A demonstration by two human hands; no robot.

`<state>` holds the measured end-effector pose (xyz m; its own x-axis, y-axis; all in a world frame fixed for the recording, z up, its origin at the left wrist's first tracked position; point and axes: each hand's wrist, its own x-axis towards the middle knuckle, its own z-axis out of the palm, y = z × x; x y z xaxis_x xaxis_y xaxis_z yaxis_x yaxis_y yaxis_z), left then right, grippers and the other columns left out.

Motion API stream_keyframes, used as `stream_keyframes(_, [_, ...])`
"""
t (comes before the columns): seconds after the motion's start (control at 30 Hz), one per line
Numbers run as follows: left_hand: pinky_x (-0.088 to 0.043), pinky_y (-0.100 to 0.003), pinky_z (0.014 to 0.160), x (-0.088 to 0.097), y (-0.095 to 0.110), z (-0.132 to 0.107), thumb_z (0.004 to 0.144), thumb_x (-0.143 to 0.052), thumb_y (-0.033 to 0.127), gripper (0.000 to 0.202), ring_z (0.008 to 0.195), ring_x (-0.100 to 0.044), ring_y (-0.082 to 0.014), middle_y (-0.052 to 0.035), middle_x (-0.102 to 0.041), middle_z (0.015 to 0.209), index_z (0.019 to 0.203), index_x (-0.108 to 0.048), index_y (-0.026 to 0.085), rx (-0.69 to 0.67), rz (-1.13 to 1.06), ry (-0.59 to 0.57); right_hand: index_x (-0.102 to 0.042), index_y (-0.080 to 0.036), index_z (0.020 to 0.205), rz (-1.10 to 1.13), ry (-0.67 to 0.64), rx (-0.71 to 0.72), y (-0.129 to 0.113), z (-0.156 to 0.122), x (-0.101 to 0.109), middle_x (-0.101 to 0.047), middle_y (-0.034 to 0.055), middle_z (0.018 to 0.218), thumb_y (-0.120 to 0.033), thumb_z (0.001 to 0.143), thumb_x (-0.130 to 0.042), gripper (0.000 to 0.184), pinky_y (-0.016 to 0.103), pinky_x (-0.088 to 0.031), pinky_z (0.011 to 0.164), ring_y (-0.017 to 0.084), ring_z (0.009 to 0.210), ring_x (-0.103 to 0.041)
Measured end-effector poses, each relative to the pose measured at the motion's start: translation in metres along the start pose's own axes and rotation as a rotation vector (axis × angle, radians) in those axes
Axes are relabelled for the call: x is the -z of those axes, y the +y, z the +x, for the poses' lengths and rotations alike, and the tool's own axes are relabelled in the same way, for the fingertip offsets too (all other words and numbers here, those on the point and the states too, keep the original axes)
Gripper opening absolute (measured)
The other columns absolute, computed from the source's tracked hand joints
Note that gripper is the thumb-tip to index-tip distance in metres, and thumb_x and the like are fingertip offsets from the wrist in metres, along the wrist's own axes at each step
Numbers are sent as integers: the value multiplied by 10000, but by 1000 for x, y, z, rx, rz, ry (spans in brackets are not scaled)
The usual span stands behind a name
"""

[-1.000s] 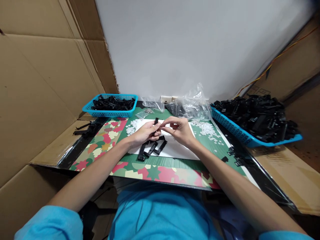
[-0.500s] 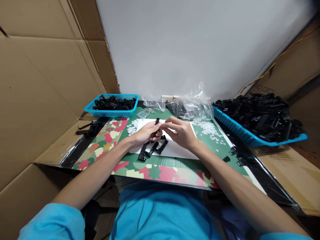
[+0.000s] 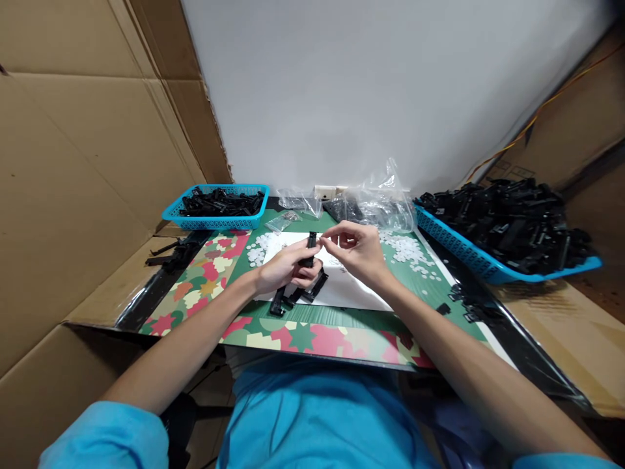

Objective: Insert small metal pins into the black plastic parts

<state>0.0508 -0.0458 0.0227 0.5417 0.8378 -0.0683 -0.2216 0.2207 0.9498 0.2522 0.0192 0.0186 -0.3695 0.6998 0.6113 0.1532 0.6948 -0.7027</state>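
Observation:
My left hand (image 3: 286, 268) is closed around a slim black plastic part (image 3: 309, 248), held upright above a white sheet (image 3: 342, 286). My right hand (image 3: 356, 251) hovers just to its right, thumb and forefinger pinched at the top of that part; whatever tiny piece they hold is too small to make out. Under my left hand a few more black plastic parts (image 3: 293, 296) lie on the sheet. Small white discs (image 3: 405, 251) are scattered right of the sheet, and more white discs (image 3: 256, 251) lie at its left.
A blue basket (image 3: 215, 218) of black parts stands at the back left. A larger blue basket (image 3: 469, 254) heaped with black parts sits at the right. Clear plastic bags (image 3: 375, 205) lie at the back. Loose black pieces (image 3: 469, 309) rest at right, cardboard walls on both sides.
Both hands have risen slightly off the sheet. My right hand's fingers shifted from resting flat by the part to a pinch at its top end.

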Motion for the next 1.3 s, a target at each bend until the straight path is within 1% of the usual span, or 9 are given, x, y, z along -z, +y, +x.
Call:
stream_keyframes(0.13, [-226,-172,488,-6,0,-1,1081,-560,421,247,508,-281,-78,73,-376,690,1213,-439,252,38,-13,-55,-814,-195,850,6,19,-24,1,-1,-1,-649,28,696,-333,907,-788,152,297,-381,538,130,610,-474])
stream_keyframes(0.27, [-230,-175,495,-5,-3,0,1083,-557,428,267,516,-282,-84,72,-376,697,1233,-422,254,34,-25,-82,-822,-189,860,19,40,-14,2,-2,-2,-649,22,694,-311,894,-798,129,294,-394,539,126,603,-484])
stream_keyframes(0.43, [-223,-176,493,-4,-3,0,1094,-536,422,224,521,-263,-89,73,-376,684,1171,-415,251,32,-27,-102,-835,-175,867,54,45,-58,4,-4,-4,-732,56,724,-330,871,-828,155,301,-465,560,150,622,-587])
stream_keyframes(0.57, [-191,-175,478,-6,-1,-1,1098,-519,417,202,498,-222,-85,86,-352,649,1152,-421,249,22,-3,-112,-825,-166,818,94,47,-95,5,-4,-7,-786,91,772,-357,847,-855,195,319,-525,597,175,651,-655])
stream_keyframes(0.8, [-153,-171,453,-6,2,-3,1080,-526,412,209,457,-219,-82,103,-288,614,1169,-454,238,32,27,-114,-804,-158,774,160,14,-127,3,-4,-9,-803,106,784,-367,845,-862,228,325,-536,596,192,671,-693])
stream_keyframes(0.9, [-146,-168,451,-4,1,-3,1075,-530,400,197,449,-217,-83,103,-291,608,1171,-459,242,39,9,-108,-815,-163,780,148,12,-118,2,-4,-7,-800,105,781,-381,854,-863,234,339,-548,602,205,679,-702])
stream_keyframes(1.03, [-136,-167,445,-1,-1,-2,1073,-532,376,160,445,-206,-79,101,-302,587,1063,-441,245,29,-22,-73,-849,-182,865,143,-37,-74,1,-2,-3,-802,95,798,-419,911,-838,242,338,-531,601,196,668,-687])
stream_keyframes(1.17, [-130,-165,448,2,-2,-2,1077,-500,367,129,436,-191,-77,104,-262,589,1082,-469,241,29,-37,-73,-858,-204,900,100,-99,-9,-1,0,1,-793,84,808,-459,989,-757,289,320,-464,567,175,664,-640])
stream_keyframes(1.3, [-117,-163,451,5,-4,-3,1067,-510,371,133,430,-173,-72,104,-233,603,1084,-489,241,41,-57,-54,-854,-208,912,76,-105,-14,-3,0,2,-789,74,805,-483,994,-746,306,312,-435,551,159,639,-597])
